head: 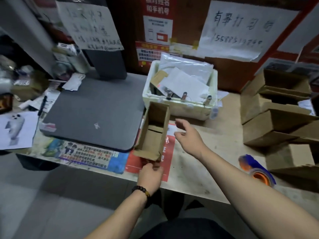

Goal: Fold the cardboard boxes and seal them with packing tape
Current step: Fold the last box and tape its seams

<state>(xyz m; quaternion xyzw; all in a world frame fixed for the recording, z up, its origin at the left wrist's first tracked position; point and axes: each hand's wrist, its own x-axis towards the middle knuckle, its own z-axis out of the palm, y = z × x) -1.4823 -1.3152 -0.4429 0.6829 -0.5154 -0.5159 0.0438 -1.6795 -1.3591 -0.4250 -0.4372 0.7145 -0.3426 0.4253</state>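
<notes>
A small open cardboard box stands on the table's middle, its top open and its inner flaps visible. My left hand is at the near end of the box and pinches its bottom edge. Just right of the box, my right hand hovers with loosely curled fingers and holds nothing. A blue and orange tape dispenser lies on the table to the right, under my right forearm's far side.
A grey platform scale sits left of the box. Behind it stands a white foam bin full of papers. Stacked cardboard boxes fill the right side. Papers and clutter cover the far left.
</notes>
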